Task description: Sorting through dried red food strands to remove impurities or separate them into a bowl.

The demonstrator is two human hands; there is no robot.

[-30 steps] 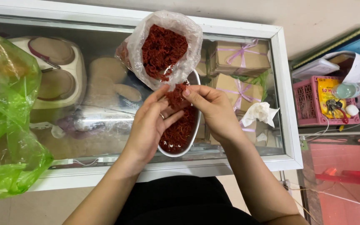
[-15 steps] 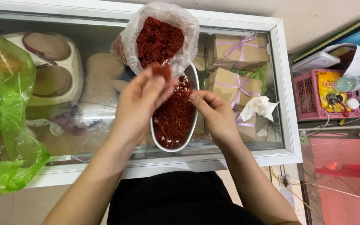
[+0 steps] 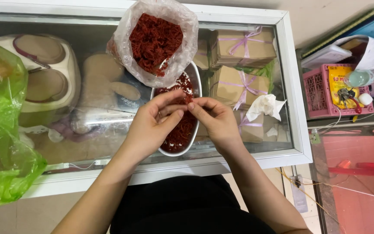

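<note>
Glass-topped case [image 3: 291, 86]: the desk here; everything sits on its lid, and I take the white oval bowl [image 3: 194, 82] near its middle as my landmark.
Green plastic bag [image 3: 1, 130]: far left of the bowl, at the edge of the case, crumpled and half see-through.
Clear plastic bag [image 3: 128, 34]: at the bowl's far end, leaning over its rim, mouth open and full of red shreds [image 3: 154, 41].
Bowl: holds a layer of the same red shreds [image 3: 178, 132]; my hands cover its middle.
Pink basket [image 3: 317, 93]: well to the right of the bowl, off the case, with small odds in it.
White tissue [image 3: 265, 106]: just right of the bowl, crumpled on the glass.
Left hand [image 3: 152, 125]: over the bowl; my grip is pressed together, thumb and forefinger pinching a small tuft of red shreds.
Right hand [image 3: 215, 121]: over the bowl's right side; fingertips closed on the same tuft, touching the left fingertips.
Step in hand: I judge I am picking apart or sorting a tuft of shreds over the bowl.
Next move calls for: a light pull with both fingertips, kept low over the bowl so that loose strands fall inside it.
</note>
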